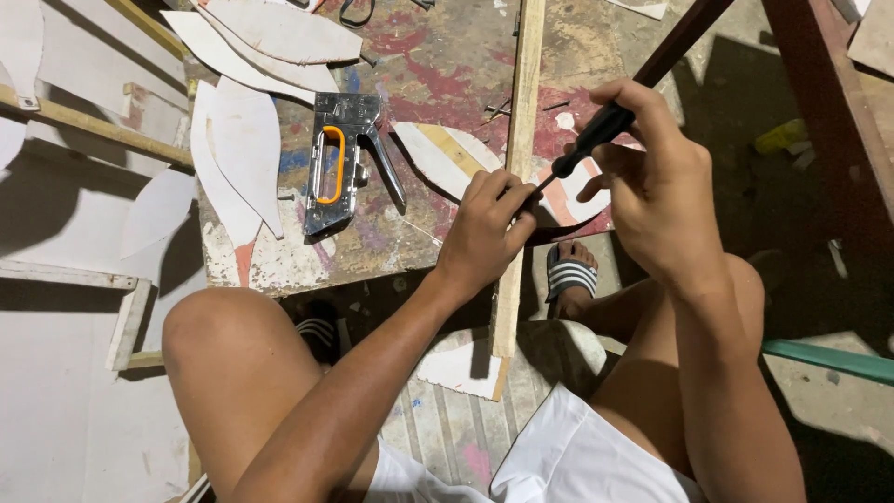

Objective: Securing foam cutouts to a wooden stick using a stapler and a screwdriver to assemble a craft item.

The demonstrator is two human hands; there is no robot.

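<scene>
Head view: my right hand (656, 191) grips a black-handled screwdriver (596, 135), its shaft slanting down-left to my left hand (484, 228), whose fingers pinch closed at the tip against the upright wooden slat (518, 177) on the paint-stained desk (410, 233), right of the staple gun (340, 158).

Your left hand (484, 228) covers the screwdriver (596, 130) tip and part of the wooden strip (518, 140). The strip's far end and the white cutouts (270, 37) run past the top edge.
</scene>
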